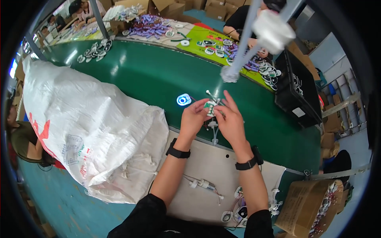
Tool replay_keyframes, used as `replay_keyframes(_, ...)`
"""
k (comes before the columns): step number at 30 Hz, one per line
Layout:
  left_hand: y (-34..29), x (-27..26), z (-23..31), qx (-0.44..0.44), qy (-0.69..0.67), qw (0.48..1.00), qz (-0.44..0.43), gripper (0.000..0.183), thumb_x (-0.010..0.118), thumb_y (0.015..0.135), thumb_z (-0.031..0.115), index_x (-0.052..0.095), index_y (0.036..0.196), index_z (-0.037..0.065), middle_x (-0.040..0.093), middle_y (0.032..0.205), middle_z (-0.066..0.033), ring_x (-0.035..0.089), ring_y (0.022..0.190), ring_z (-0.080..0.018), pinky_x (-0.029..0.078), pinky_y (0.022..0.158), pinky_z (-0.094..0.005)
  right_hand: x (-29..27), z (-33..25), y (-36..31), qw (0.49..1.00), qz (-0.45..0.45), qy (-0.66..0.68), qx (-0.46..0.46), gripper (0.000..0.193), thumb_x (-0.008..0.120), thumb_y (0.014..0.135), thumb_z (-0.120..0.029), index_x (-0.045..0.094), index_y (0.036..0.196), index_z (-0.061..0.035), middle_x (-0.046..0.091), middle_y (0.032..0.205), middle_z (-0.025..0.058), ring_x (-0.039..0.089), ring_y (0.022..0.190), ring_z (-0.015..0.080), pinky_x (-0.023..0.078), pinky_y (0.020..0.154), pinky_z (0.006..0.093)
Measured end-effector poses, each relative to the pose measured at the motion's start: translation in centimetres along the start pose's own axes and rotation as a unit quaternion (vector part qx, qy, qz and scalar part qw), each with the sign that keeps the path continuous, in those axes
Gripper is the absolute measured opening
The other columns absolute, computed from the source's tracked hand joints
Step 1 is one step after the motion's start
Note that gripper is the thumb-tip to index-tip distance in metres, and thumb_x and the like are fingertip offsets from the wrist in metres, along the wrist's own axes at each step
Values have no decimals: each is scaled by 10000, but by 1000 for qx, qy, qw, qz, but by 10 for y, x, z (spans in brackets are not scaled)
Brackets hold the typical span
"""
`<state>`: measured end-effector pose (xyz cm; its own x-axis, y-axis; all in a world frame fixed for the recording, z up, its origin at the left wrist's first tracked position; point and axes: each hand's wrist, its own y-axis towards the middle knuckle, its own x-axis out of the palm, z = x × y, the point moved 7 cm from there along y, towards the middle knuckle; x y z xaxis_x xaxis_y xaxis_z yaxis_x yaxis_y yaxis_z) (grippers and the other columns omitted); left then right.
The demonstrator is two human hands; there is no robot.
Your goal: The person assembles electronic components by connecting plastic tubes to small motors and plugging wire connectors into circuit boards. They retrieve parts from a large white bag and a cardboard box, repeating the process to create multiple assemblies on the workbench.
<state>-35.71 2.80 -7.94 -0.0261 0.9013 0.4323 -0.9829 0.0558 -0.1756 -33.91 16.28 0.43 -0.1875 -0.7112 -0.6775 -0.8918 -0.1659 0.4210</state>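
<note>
My left hand [192, 119] and my right hand [230, 123] meet over the far edge of the work mat. Between their fingertips they pinch a small green-and-white circuit board [210, 107]. White plugs and thin wires [213, 96] stick up behind it, partly covered by my right fingers. Just left of the board, a white oval disc with a glowing blue ring [183, 99] lies on the green belt. Below my hands is a translucent white plastic fitting [214, 127]. Nearer me on the mat [210, 164] rests a white cylindrical part with wires [203, 184].
A large white woven sack [95, 127] fills the left side. White discs with wires [240, 212] lie by my right forearm, beside a cardboard box of parts [305, 206]. Across the green belt [154, 63] stand a black crate [293, 91], heaped purple cells [149, 27] and other people working.
</note>
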Motion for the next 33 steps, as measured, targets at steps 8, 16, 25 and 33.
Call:
replay_keyframes(8, 33, -38, 39, 69, 55, 994, 68, 393, 594, 936, -32, 611, 1327, 12, 704, 1092, -92, 706, 904, -172, 625, 740, -307, -136, -49, -69, 999, -20, -39, -2, 186, 684, 912, -41, 688, 1095, -7, 497, 1509, 164, 625, 1231, 327, 525, 975, 386)
replay_keyframes(16, 115, -119, 49, 143, 295, 933, 151, 355, 645, 859, -32, 727, 1196, 46, 752, 1016, -89, 694, 860, -139, 564, 723, -283, -178, -92, -177, 985, -162, -5, 58, 201, 704, 877, -47, 703, 1072, 1, 664, 1295, 159, 678, 1124, 333, 545, 938, 382)
replay_keyframes(25, 66, -116, 79, 213, 429, 862, 166, 357, 695, 813, 60, 734, 1167, 54, 719, 1152, -185, 699, 984, -318, 557, 858, -393, -71, -31, -94, 992, -114, -55, -13, 255, 673, 883, -84, 679, 1132, -28, 678, 1210, 173, 646, 1101, 371, 521, 961, 414)
replay_keyframes(33, 1, -25, 25, 301, 606, 736, 25, 432, 857, 730, 269, 735, 1105, 92, 585, 1203, -194, 610, 1068, -384, 532, 902, -441, 70, 45, -6, 988, -51, -142, 20, 389, 722, 833, -95, 655, 1215, -78, 531, 1429, 196, 560, 1235, 405, 475, 1028, 480)
